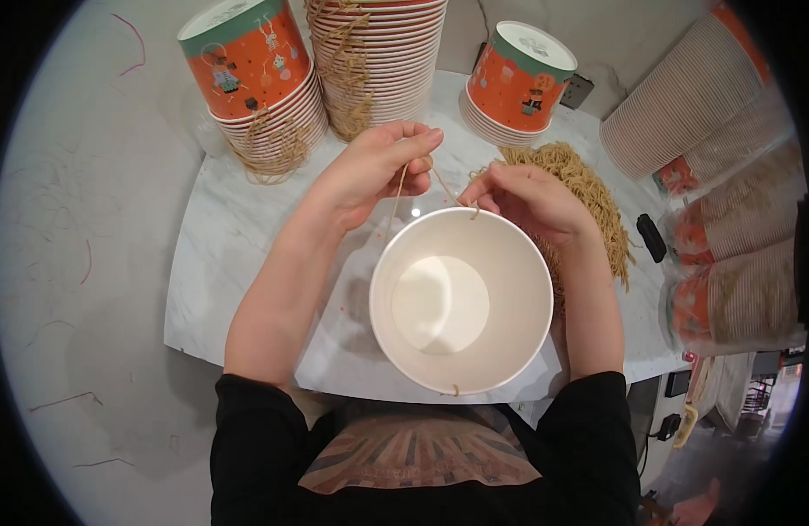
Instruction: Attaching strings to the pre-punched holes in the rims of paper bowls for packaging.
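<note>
A round white paper bucket stands mouth up in front of me, its inside bare. Thin tan paper cord runs from its far rim up to my left hand, whose thumb and fingers pinch it above and beyond the rim. A loose length hangs from that hand toward the bucket's left side. At the far right of the rim, my right hand has thumb and forefinger closed on the cord close to where it passes through the wall. A small bit of cord also shows at the near rim.
Beyond my right hand lies a heap of tan cords. Stacked orange-and-green buckets and a tall bucket stack stand behind, with a shorter stack further right. Bagged stacks and a small black object are at right.
</note>
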Available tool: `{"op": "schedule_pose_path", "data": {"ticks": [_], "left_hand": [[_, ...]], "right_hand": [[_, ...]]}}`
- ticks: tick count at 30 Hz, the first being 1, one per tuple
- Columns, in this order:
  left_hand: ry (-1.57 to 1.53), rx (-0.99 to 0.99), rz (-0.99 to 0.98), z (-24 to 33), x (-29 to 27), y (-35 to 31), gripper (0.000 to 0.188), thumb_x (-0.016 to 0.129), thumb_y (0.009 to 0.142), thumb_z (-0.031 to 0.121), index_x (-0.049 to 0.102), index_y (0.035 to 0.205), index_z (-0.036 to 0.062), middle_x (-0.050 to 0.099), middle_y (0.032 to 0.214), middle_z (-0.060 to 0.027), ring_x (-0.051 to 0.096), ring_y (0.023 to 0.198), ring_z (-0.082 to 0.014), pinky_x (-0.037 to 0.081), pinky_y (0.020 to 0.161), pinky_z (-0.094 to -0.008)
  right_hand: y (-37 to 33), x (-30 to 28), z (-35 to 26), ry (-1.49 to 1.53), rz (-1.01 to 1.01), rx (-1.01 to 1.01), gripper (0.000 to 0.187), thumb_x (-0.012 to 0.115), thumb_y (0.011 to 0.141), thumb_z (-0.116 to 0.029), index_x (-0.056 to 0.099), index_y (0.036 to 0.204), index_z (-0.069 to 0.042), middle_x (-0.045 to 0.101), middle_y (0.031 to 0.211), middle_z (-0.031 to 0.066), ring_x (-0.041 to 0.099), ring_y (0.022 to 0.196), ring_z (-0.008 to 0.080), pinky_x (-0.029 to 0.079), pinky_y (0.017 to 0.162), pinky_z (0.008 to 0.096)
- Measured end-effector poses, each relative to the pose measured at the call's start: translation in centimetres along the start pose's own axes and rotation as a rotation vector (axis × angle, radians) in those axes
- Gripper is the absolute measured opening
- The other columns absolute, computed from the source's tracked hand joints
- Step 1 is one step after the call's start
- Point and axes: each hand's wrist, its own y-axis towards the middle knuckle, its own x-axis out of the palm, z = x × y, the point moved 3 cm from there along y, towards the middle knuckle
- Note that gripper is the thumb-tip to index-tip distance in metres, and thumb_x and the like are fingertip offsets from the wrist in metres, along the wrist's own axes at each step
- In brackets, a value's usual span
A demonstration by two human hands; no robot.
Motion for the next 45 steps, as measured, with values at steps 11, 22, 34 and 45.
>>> {"op": "schedule_pose_path", "data": {"ticks": [11,22,34,45], "left_hand": [[0.044,0.105,-0.115,3.6,-0.4,-3.4,0.047,0.071,0.093,0.013,0.050,0.134,0.0042,0.054,0.093,0.0040,0.039,0.063,0.0009,0.036,0.053,-0.0169],[1.053,0.435,0.009,4.1,1.4,-6.5,0.032,0.075,0.089,0.028,0.064,0.099,0.0001,0.058,0.074,-0.0013,0.053,0.066,-0.0093,0.044,0.060,-0.0280],[0.984,1.273,0.382,8.7,0.1,-11.2,0.034,0.073,0.068,-0.009,0.061,0.098,0.0029,0.060,0.082,-0.0090,0.061,0.070,-0.0228,0.047,0.061,-0.0312],[1.106,1.776,0.619,10.0,-3.0,-13.9,0.045,0.081,0.064,-0.004,0.065,0.103,0.0096,0.063,0.079,-0.0033,0.060,0.065,-0.0163,0.046,0.052,-0.0259]], "right_hand": [[-5.4,2.8,-4.0,-0.756,-0.017,0.104,0.028,0.071,0.096,-0.021,0.069,0.112,0.002,0.061,0.069,-0.0042,0.054,0.058,0.0015,0.043,0.051,0.0200],[-7.5,5.5,-5.5,-0.993,0.326,-0.214,0.026,0.061,0.099,-0.020,0.073,0.105,0.002,0.061,0.062,0.0011,0.052,0.052,0.0074,0.043,0.051,0.0258],[-5.2,5.8,-4.7,-0.612,0.520,-0.583,0.074,0.033,0.107,-0.061,0.057,0.136,0.002,0.070,0.096,0.0055,0.065,0.085,0.0137,0.053,0.080,0.0300],[-0.6,13.5,-13.0,-0.526,0.308,-0.502,0.075,0.056,0.098,-0.061,0.044,0.148,-0.006,0.061,0.131,0.0056,0.061,0.116,0.0124,0.047,0.101,0.0315]]}}
